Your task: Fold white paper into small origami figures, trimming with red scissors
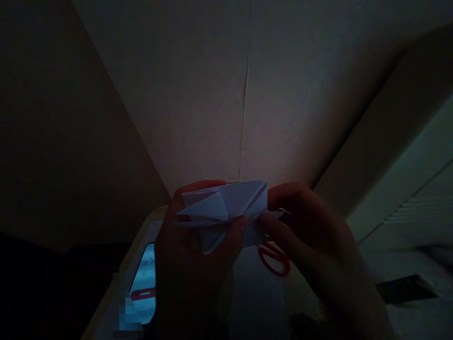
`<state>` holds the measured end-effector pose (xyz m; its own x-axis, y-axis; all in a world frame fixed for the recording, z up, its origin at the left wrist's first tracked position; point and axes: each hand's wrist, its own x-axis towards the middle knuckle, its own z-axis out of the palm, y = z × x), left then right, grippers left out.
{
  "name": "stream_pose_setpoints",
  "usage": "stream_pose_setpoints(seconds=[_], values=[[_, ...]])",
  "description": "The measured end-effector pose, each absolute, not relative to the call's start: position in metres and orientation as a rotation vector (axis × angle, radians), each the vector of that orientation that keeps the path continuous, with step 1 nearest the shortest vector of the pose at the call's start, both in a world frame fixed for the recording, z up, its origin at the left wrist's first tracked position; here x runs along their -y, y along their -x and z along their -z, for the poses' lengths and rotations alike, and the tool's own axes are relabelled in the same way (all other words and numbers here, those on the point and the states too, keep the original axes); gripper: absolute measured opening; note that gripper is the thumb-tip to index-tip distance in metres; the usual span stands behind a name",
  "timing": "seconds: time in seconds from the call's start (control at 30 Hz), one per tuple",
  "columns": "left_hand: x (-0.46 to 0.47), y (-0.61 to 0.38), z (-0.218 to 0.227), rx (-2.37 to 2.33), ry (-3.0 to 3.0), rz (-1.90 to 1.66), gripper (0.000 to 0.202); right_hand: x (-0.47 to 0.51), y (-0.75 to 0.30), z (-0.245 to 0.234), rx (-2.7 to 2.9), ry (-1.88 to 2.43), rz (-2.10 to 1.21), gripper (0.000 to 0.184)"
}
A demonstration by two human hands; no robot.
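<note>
A white sheet of paper folded into a many-layered shape [235, 200] is held up in front of me, with pointed flaps on its left and a crease at its upper right. My left hand [198, 255] is closed on it from the left and below, the thumb pressing on its front near the middle. At the right end, my right hand [314, 236] pinches a flap between thumb and fingers. Part of the folded paper is hidden behind both hands. The room is dim.
Below the hands is a wooden table [155, 215]. Red-handled scissors [276, 259] lie by a white paper sheet [258, 293]. A lit phone [144, 278] showing digits rests at the left. A pale wall [198, 94] rises behind.
</note>
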<state>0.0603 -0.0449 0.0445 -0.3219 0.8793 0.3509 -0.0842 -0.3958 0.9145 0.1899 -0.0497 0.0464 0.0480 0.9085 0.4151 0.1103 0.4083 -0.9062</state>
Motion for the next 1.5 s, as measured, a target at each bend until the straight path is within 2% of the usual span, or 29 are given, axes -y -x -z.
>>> stream_pose_setpoints(seconds=[0.07,0.37,0.63,0.87,1.0,1.17,1.5], values=[[0.045,-0.061,-0.044,-1.097,-1.205,-1.799,0.038,0.050,-0.192,-0.046,1.451,1.054,-0.804,0.003],[0.043,-0.057,-0.045,-0.996,-1.135,-1.691,0.049,0.051,-0.192,-0.049,1.442,1.120,-0.752,0.017],[0.046,-0.054,-0.051,-1.149,-1.244,-1.624,0.045,0.045,-0.192,-0.049,1.526,1.113,-0.827,0.007],[0.038,-0.052,-0.042,-1.004,-1.249,-1.676,0.041,0.050,-0.191,-0.048,1.447,1.106,-0.777,0.014],[0.035,-0.049,-0.038,-1.001,-1.212,-1.676,0.047,0.052,-0.185,-0.047,1.408,1.091,-0.737,0.021],[0.036,-0.049,-0.042,-1.025,-1.190,-1.626,0.046,0.051,-0.184,-0.045,1.421,1.052,-0.738,0.014],[0.034,-0.044,-0.040,-1.000,-1.399,-1.594,0.057,0.043,-0.193,-0.044,1.596,1.087,-0.774,0.004]])
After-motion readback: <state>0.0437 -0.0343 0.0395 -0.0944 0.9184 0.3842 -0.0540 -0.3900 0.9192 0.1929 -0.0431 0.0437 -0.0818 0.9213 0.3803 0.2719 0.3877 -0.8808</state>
